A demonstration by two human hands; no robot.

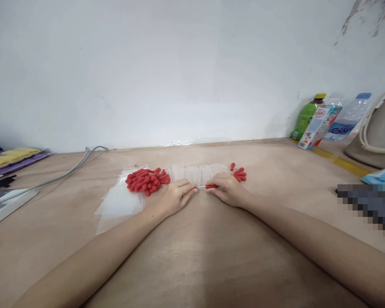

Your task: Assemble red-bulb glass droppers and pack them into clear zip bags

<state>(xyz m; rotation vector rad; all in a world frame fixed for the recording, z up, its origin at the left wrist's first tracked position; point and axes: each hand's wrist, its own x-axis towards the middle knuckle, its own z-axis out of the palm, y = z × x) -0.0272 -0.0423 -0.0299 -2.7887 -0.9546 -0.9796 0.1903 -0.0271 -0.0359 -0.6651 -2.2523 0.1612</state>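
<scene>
Between my hands, low over the wooden table [192, 248], a thin clear tube [201, 187] meets a red rubber bulb [211, 186]. My left hand [177, 196] pinches the tube's left end between thumb and fingers. The bulb is gripped by my right hand [229, 189], and its far end is hidden by the fingers. Just behind both hands lies a row of clear tubes [192, 172], side by side. A heap of red rubber bulbs [144, 180] lies left of the row, and several loose bulbs [240, 173] lie at its right end.
Clear plastic bags [120, 203] lie under and beside the heap. A grey cable [73, 167] runs to a white power strip [13, 207] at left. At right stand a green bottle [306, 117], a carton [316, 128], a clear bottle [349, 117] and a beige bucket [372, 132].
</scene>
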